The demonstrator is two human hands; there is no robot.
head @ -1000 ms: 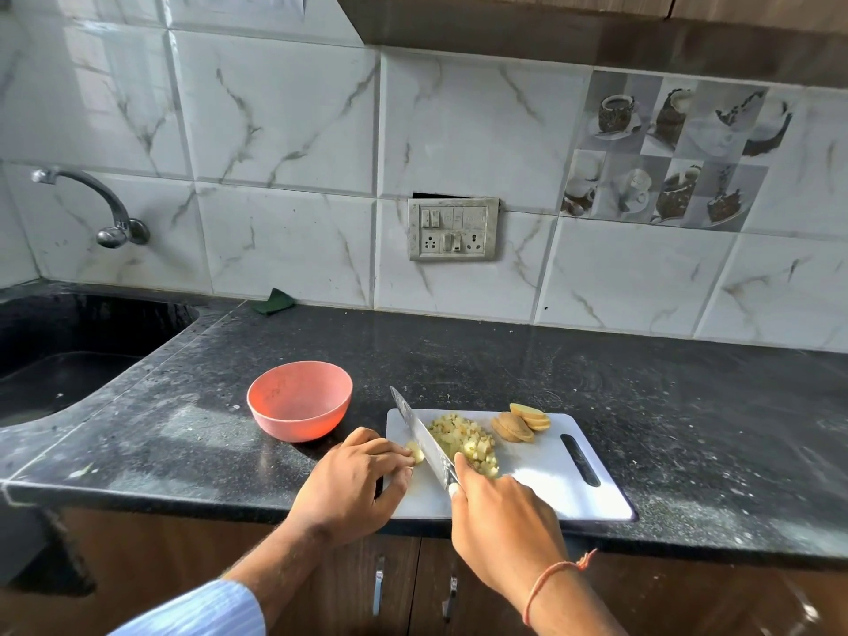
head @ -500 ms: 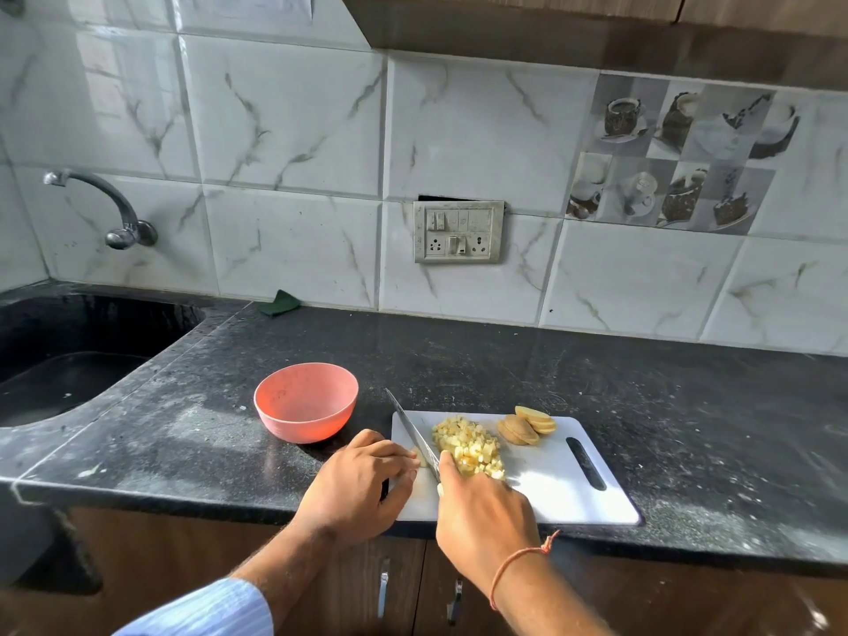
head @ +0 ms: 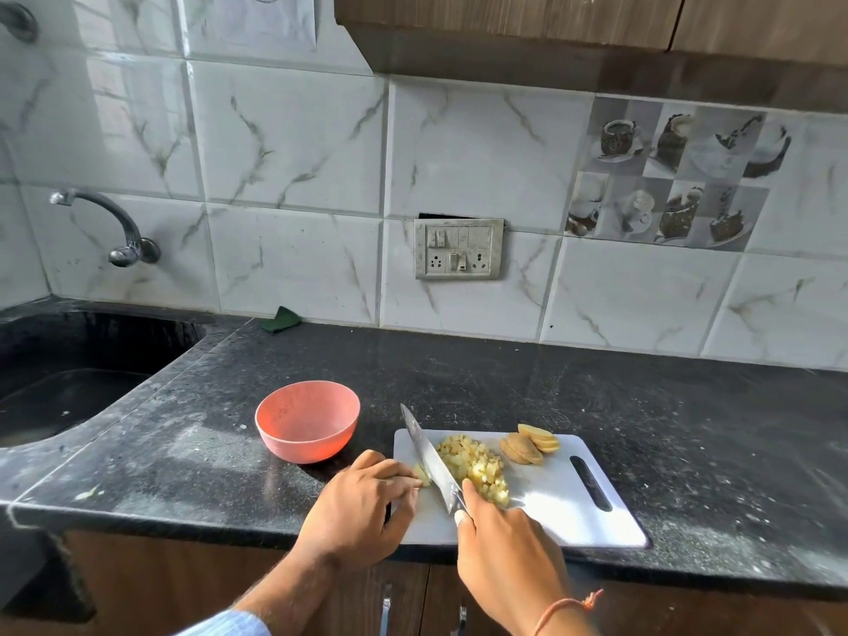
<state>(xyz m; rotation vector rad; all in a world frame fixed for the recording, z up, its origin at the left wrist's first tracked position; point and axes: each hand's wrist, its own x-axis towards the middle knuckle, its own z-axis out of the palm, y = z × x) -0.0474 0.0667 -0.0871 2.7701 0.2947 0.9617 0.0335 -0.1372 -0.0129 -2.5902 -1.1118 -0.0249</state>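
Dicing at the near edge of a dark countertop [head: 504, 374]. The right hand [head: 504, 543] grasps the handle of a knife [head: 429, 456], blade angled down onto the left part of a white cutting board [head: 564, 511]. The left hand [head: 362, 507], fingers curled, pins a small potato piece [head: 421, 474] just left of the blade. Diced potato [head: 475, 465] lies right of the blade; potato slices [head: 532, 445] rest at the board's far edge. A pink bowl [head: 307, 420] stands beside the board, to its left.

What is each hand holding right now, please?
Left hand: holds a potato piece against the cutting board.
Right hand: grips the knife.
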